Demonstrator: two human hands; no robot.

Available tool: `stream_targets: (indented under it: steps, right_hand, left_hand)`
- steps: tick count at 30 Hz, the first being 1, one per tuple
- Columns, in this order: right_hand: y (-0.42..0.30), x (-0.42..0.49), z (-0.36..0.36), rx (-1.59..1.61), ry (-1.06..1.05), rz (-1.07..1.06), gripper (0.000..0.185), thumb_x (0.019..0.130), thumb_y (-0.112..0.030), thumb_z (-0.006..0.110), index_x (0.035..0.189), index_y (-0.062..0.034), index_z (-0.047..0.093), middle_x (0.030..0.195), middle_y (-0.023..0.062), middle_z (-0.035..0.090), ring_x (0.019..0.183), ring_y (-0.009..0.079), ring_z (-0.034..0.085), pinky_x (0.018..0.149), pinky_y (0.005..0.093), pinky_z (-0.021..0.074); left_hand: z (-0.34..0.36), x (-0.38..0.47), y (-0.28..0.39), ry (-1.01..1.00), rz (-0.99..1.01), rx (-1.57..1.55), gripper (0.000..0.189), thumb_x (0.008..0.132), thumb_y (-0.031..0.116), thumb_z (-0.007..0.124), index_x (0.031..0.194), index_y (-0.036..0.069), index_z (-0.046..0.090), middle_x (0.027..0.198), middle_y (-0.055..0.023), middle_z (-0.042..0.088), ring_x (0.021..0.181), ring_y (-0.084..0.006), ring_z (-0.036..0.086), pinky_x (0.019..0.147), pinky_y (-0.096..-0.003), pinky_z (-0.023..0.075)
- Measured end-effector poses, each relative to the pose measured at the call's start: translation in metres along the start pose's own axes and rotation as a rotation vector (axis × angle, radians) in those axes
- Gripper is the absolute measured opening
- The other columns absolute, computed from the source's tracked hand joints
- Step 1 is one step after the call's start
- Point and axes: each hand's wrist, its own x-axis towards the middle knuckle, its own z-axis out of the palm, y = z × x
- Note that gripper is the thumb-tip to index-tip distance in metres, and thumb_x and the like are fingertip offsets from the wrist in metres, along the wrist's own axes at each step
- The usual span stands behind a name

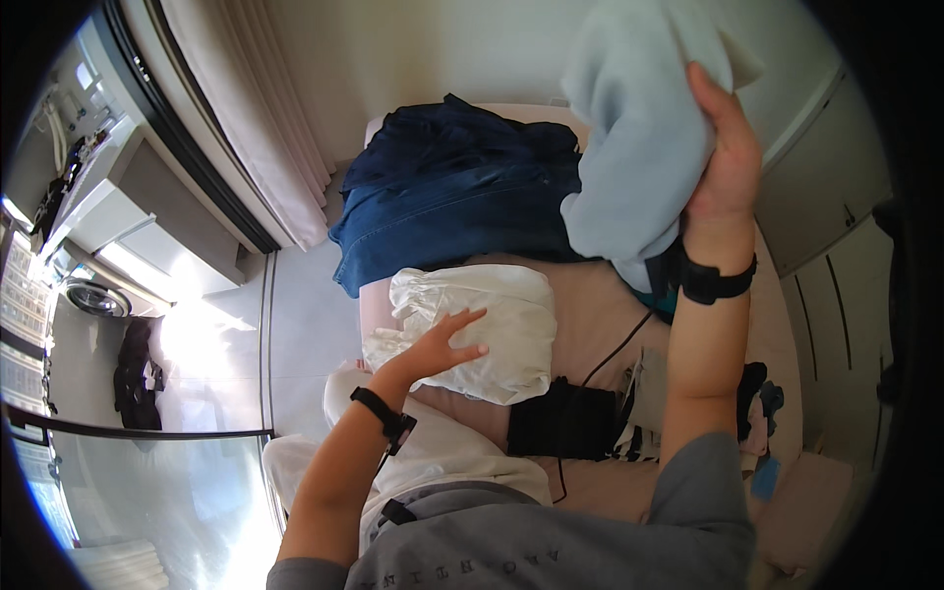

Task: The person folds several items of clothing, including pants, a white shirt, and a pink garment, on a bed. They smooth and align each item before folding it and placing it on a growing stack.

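Raised at the upper right, my right hand [726, 158] grips a light blue garment [634, 140] that hangs bunched up. Its kind cannot be told. My left hand [446, 346] is over a folded white garment [509, 317], fingers apart and holding nothing. Whether the fingers touch the cloth is unclear. Beyond the white garment, a dark blue garment [442, 210] with a stitched seam lies spread across the far end of the bed [582, 310]. A folded black garment [564, 420] lies to the right of my lap.
Grey and striped clothes [641, 405] lie under my right forearm. A black cable [616, 350] crosses the bed. Cabinets [826, 295] line the right side. On the left are a curtain [251, 110], a glass door [155, 509] and a front-loading washing machine [96, 297].
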Motion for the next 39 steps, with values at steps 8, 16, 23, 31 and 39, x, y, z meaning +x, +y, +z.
stream_targets:
  steps: [8,16,23,31,39]
  right_hand:
    - [0.103,-0.130,0.210,-0.076,-1.612,0.173,0.029,0.100,-0.024,0.061,0.114,0.0012,0.064,0.089,0.0174,0.070,0.080,0.0338,0.068,0.073,0.0409,0.0516]
    - [0.151,-0.173,0.223,-0.214,-1.439,0.165,0.079,0.077,-0.025,0.088,0.144,-0.0053,0.051,0.132,0.0180,0.058,0.116,0.0319,0.061,0.096,0.0384,0.0492]
    - [0.187,-0.219,0.235,-0.055,-0.722,0.136,0.071,0.081,-0.010,0.084,0.142,0.0010,0.049,0.146,0.0160,0.050,0.132,0.0244,0.051,0.107,0.0369,0.0449]
    - [0.247,-0.221,0.204,0.079,-0.700,0.252,0.032,0.092,0.002,0.061,0.123,0.0011,0.062,0.131,0.0118,0.062,0.119,0.0160,0.059,0.101,0.0322,0.0473]
    - [0.224,-0.223,0.235,-0.247,-0.768,0.113,0.098,0.082,-0.023,0.084,0.160,-0.0099,0.025,0.164,0.0145,0.030,0.151,0.0300,0.029,0.119,0.0484,0.0301]
  left_hand:
    - [-0.073,-0.196,0.045,0.761,0.488,-0.574,0.065,0.103,0.046,0.052,0.154,0.008,0.039,0.148,-0.0137,0.052,0.131,-0.0242,0.056,0.107,-0.0395,0.0495]
    - [-0.077,-0.302,0.025,0.935,0.674,-0.824,0.064,0.100,0.036,0.061,0.150,0.000,0.043,0.144,-0.0137,0.056,0.124,-0.0225,0.060,0.101,-0.0333,0.0535]
    - [-0.051,-0.300,0.019,0.891,0.655,-0.912,0.060,0.100,0.034,0.062,0.147,0.000,0.046,0.136,-0.0134,0.059,0.130,-0.0199,0.055,0.115,-0.0330,0.0412]
    - [-0.065,-0.355,0.030,1.134,0.139,-0.698,0.019,0.096,0.014,0.069,0.101,0.004,0.055,0.089,-0.0068,0.065,0.082,-0.0105,0.064,0.076,-0.0266,0.0536]
    - [-0.087,-0.354,0.057,1.297,0.199,-0.187,0.023,0.092,0.014,0.072,0.100,0.007,0.051,0.090,0.0005,0.058,0.080,-0.0048,0.056,0.071,-0.0225,0.0479]
